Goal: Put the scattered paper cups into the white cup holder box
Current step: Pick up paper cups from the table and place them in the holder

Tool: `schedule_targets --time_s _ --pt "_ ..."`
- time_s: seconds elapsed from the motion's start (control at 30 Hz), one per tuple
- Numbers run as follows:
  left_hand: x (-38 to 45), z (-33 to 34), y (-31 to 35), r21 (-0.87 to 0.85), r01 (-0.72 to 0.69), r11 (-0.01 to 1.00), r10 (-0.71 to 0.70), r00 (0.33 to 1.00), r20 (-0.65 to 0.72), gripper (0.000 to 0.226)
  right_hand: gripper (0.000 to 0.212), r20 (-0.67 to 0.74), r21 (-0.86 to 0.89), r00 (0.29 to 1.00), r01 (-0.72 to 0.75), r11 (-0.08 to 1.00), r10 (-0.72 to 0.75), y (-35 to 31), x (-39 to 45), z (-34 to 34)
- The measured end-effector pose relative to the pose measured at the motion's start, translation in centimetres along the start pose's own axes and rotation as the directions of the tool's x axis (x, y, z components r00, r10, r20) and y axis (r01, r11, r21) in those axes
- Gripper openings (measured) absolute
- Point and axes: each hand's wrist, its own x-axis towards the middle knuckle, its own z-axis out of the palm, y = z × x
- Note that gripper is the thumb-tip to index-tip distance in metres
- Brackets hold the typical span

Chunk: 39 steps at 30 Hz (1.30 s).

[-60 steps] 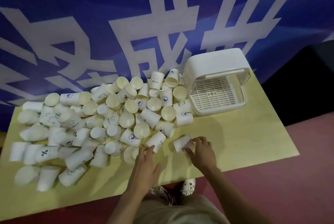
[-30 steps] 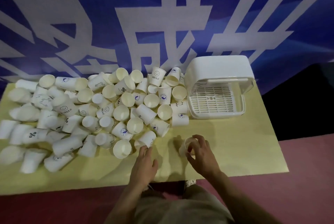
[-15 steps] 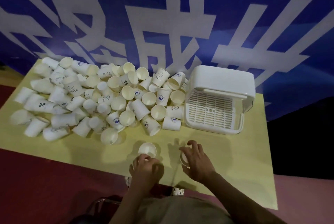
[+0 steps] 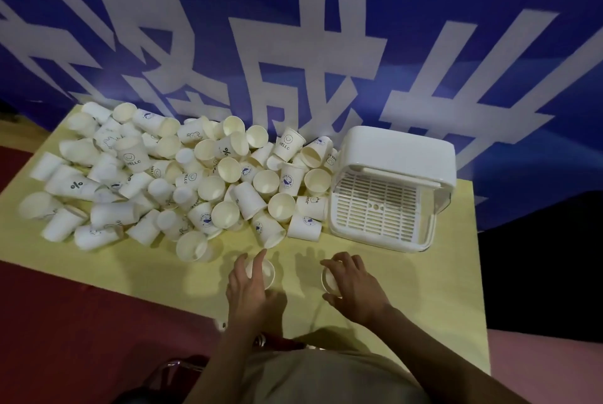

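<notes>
Down near the front edge of the yellow table point(image 4: 450, 289), the right hand point(image 4: 354, 289) curls its fingers round the rim of an upright paper cup point(image 4: 328, 279), gripping it from the side, just in front of the white cup holder box point(image 4: 396, 155). Left of that box, the left hand point(image 4: 249, 289) rests over a second upright cup point(image 4: 268, 270), its fingers straight and reaching across the mouth rather than clasping. Further left of the box sprawls the heap of scattered paper cups point(image 4: 169, 175), mostly lying on their sides. Behind the box hangs a blue banner point(image 4: 293, 28).
</notes>
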Motion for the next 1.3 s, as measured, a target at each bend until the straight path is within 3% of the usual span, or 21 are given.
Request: schedule_targets --time_s 0.17,0.33,0.5,0.67,0.87,1.1,1.3 --pt "0.6 0.1 -0.1 -0.051 0.025 0.998 -0.021 0.998 0.059 0.077 0.072 -0.144 0.099 0.987 -0.053 0.994 0.067 1.2 0.7 -3.5" --pt "-0.3 -0.4 0.8 -0.178 -0.033 0.984 0.037 0.999 0.018 0.072 0.066 -0.373 0.225 0.913 -0.086 0.971 0.167 4.5 2.8 -6.4" --pt "-1.0 -1.5 2.3 -0.236 -0.11 0.966 0.107 0.994 -0.026 0.076 0.069 -0.33 0.277 0.91 -0.16 0.948 0.25 6.5 6.8 -7.5" --pt "-0.2 -3.3 3.4 -0.22 -0.207 0.953 0.191 0.977 -0.091 0.068 0.072 -0.167 0.193 0.947 -0.24 0.951 0.273 7.5 10.5 -6.7" --pt "1.2 -4.8 7.7 -0.161 -0.336 0.928 0.3 0.931 -0.209 0.072 0.08 -0.062 0.176 0.967 -0.231 0.957 0.245 8.3 11.8 -5.0" --pt "4.5 -4.8 14.0 -0.121 -0.42 0.9 0.396 0.901 -0.179 0.076 0.103 -0.09 0.214 0.984 -0.133 0.968 0.155 10.0 9.9 -4.9" --pt "6.4 -3.0 18.8 -0.044 -0.526 0.849 0.513 0.841 -0.172 0.075 0.09 -0.187 0.312 0.955 -0.165 0.936 0.231 12.0 4.9 -5.4"
